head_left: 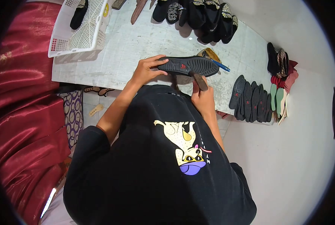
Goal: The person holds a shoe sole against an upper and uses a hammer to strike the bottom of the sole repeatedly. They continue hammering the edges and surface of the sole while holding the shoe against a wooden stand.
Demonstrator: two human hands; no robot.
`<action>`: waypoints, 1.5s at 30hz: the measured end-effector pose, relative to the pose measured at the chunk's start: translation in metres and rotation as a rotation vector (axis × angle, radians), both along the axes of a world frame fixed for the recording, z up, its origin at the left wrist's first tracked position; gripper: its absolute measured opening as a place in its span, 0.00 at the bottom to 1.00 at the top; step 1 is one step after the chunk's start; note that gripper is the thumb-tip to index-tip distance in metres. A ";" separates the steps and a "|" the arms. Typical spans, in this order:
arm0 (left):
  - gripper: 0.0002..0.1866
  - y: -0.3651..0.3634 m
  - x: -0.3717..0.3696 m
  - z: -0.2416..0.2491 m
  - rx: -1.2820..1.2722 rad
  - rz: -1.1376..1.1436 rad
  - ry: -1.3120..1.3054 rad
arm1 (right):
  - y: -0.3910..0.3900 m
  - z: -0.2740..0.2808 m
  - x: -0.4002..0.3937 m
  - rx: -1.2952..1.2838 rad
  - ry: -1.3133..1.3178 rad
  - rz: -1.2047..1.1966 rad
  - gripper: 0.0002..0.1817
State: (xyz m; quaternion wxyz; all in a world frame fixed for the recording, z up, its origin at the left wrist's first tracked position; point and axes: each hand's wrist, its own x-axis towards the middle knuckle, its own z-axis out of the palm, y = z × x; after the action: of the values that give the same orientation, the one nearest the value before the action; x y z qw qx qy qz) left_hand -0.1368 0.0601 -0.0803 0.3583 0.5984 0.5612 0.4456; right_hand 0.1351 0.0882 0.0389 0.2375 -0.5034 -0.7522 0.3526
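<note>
My black T-shirt (pixel 156 165), with its printed cartoon animal in yellow glasses, fills the near part of the view. On the left lies a dark red satin cloth (pixel 21 93). Beyond me is the pale, scuffed worktable (pixel 137 45). A white plastic lattice basket (pixel 83 32) sits at its far left with one dark shoe inside, and a heap of black embroidered slippers (pixel 205 17) lies at the far edge. To the right, on the pale floor, a row of black rubber soles (pixel 252 101) stands on edge, with green and pink insoles just beside them.

The black rubber shoe sole (pixel 190 65) is held above the near edge of the table, tread side showing. My left hand (pixel 147 71) is clamped on its left end, thumb over the top. My right hand (pixel 202 95) is closed around a brown wooden-handled tool (pixel 200 80), whose top touches the sole's underside. Behind the sole a blue-handled tool (pixel 222 67) lies on the table.

I judge the sole light, flexible and grippy, not fragile. It would bend if held at one tip only, so the heel or the waist is the best hold. A small red mark is moulded on the sole, too small to read; lettering beside my shirt print is also unreadable.
</note>
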 end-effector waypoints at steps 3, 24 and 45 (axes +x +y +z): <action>0.31 0.005 0.001 0.000 -0.002 0.004 -0.027 | -0.001 0.001 0.002 0.014 -0.042 0.023 0.07; 0.30 -0.022 0.008 0.007 -0.024 0.137 -0.033 | 0.005 -0.003 -0.009 -0.056 -0.043 -0.009 0.12; 0.49 -0.015 -0.013 0.046 -0.184 0.026 0.217 | 0.015 -0.012 -0.012 -0.104 -0.048 0.014 0.09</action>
State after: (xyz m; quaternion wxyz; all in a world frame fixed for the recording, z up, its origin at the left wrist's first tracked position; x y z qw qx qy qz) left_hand -0.1493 0.0447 -0.0347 0.3428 0.6005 0.6428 0.3296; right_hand 0.1228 0.1034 0.0269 0.1905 -0.5183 -0.7417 0.3808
